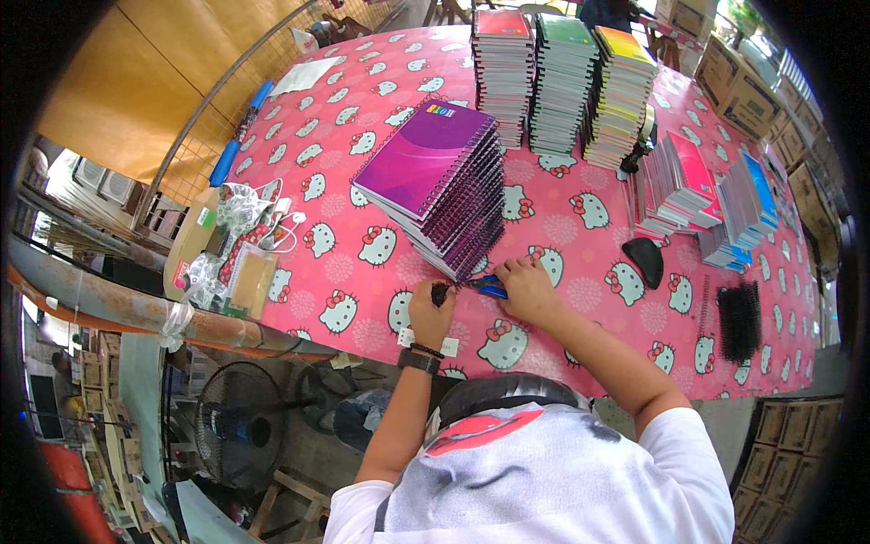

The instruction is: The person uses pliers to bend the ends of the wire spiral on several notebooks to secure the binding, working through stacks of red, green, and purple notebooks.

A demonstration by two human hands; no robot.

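A stack of purple spiral-bound notebooks (pixel 426 163) leans in steps on the table in front of me, black coils showing along one side. At its near corner, my left hand (pixel 430 313) is curled closed. A small black bunched thing (pixel 439 292) shows at its fingers, too small to tell its kind. Just to the right, my right hand (pixel 527 288) is closed on blue-handled pliers (pixel 489 287), whose dark jaws point at the lowest notebooks' corner. My fingers partly hide the handles.
Tall stacks of red (pixel 501 82), green (pixel 564 86) and yellow (pixel 621 95) notebooks stand at the back. Pink booklets (pixel 686 181) and blue booklets (pixel 748 204) lie at right, near a black mouse-shaped object (pixel 643 261) and black coils (pixel 739 322). Cables and a power strip (pixel 272 231) lie left.
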